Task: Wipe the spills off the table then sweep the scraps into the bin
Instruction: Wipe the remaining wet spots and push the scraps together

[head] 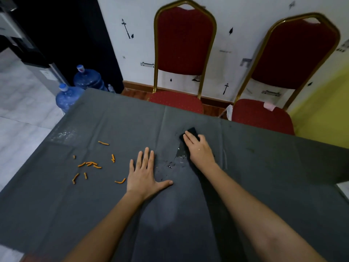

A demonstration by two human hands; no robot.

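Observation:
A grey cloth covers the table (264, 167). My right hand (198, 148) presses a small dark sponge (191, 132) flat on the cloth at the far middle. Just behind that hand, wet droplets of a spill (177, 161) glisten, with a darker damp patch below them. My left hand (144, 174) lies flat with its fingers spread, holding nothing, left of the spill. Several orange snack scraps (90, 164) lie scattered on the cloth further left. Another wet patch (63, 135) shines near the table's left edge. No bin is in view.
Two red chairs with gold frames (184, 53) (294, 59) stand against the far side of the table by a white wall. Two blue water jugs (88, 78) sit on the floor at the table's far left corner. A white object (343, 188) pokes in at the right edge.

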